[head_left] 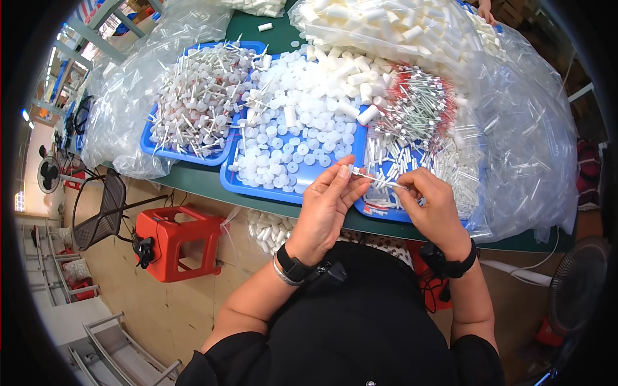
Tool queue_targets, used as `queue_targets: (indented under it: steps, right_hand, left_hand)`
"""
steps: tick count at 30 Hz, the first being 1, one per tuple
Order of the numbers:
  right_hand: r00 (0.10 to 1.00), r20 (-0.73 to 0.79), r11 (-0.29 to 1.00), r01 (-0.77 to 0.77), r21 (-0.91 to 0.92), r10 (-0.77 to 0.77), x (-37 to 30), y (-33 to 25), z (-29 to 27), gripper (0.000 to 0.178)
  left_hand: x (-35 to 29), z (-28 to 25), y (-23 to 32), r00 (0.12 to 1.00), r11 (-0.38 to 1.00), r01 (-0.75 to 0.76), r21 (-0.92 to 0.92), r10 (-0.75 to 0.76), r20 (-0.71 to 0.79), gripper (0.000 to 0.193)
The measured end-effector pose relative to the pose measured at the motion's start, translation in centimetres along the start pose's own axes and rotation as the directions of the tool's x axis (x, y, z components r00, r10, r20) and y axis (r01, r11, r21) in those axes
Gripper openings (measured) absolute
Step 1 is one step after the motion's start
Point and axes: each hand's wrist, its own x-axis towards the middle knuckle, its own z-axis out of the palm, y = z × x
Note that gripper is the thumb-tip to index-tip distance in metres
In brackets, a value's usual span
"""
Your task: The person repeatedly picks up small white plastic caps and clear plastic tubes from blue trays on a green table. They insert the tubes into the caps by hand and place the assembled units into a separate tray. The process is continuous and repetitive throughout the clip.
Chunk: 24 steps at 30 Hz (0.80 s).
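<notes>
My left hand (322, 215) pinches the white end of a thin pale rod (381, 181) between thumb and fingers. At the rod's other end, the fingertips of my right hand (432, 202) are closed on it. Both hands are over the near edge of the blue trays. Just beyond my left hand, round white plastic discs (297, 154) lie in the middle blue tray (257, 188). Small white and silvery tubes (400, 159) fill the tray past the rod. Behind them is a heap of thin greenish rods with red parts (417, 106).
A left blue tray (187, 156) is heaped with rods fitted with discs. White foam-like cylinders (360, 71) pile up at the back, spilling from a clear bag (399, 32). More plastic bags (528, 141) lie right. Below stand a red stool (183, 241) and a fan (580, 283).
</notes>
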Motion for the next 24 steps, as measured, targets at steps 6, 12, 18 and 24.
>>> queue_targets:
  steps: [6, 12, 18, 24]
  right_hand:
    - [0.990, -0.037, 0.988, 0.131, -0.079, -0.135, 0.1, 0.4, 0.4, 0.012]
    - [0.995, 0.045, 0.981, -0.097, 0.170, 0.091, -0.1, 0.0, 1.4, 0.008]
    - [0.805, 0.419, 0.677, -0.586, 0.446, 0.420, 0.6, -0.3, 1.3, 0.025]
    - [0.915, 0.203, 0.816, -0.403, 0.413, 0.349, 0.6, -0.8, 1.4, 0.025]
  left_hand:
    - [-0.1, -0.1, 0.0, 1.000, 1.000, -0.006, 0.001, 0.006, -0.004, 0.041]
    - [-0.5, 0.2, -0.8, 0.994, 0.998, 0.063, 0.021, -0.064, 0.093, 0.040]
    - [-0.9, -0.1, -1.1, 0.987, 0.986, 0.006, 0.168, -0.032, 0.157, 0.038]
    - [1.6, -1.5, 5.6, 0.937, 0.890, -0.347, 0.296, 0.343, 0.066, 0.031]
